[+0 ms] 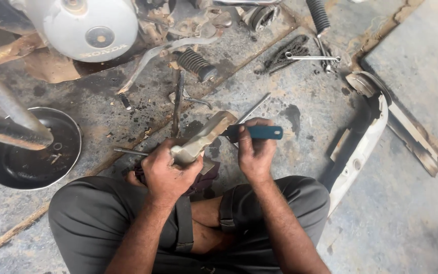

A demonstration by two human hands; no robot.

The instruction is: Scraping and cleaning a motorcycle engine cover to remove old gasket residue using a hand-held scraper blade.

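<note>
- Left hand (167,170): we are closing it tightly around the lower end of a pale metal bracket (206,134), holding it tilted above our lap, over the oily concrete floor (290,152).
- Right hand (254,152): we are gripping a blue-handled tool (258,132), fingers wrapped shut, its tip meeting the bracket's upper end.
- Doing it well, in our judgement: we are wanting a firm left grip and short, controlled strokes so the tip is not slipping.
- Bracket: a bent, dull, grimy sheet.
- Nearby: a round black pan (31,152), a ribbed rubber footpeg (196,63), a white curved cover (363,142), a smooth white engine casing (89,28).
</note>
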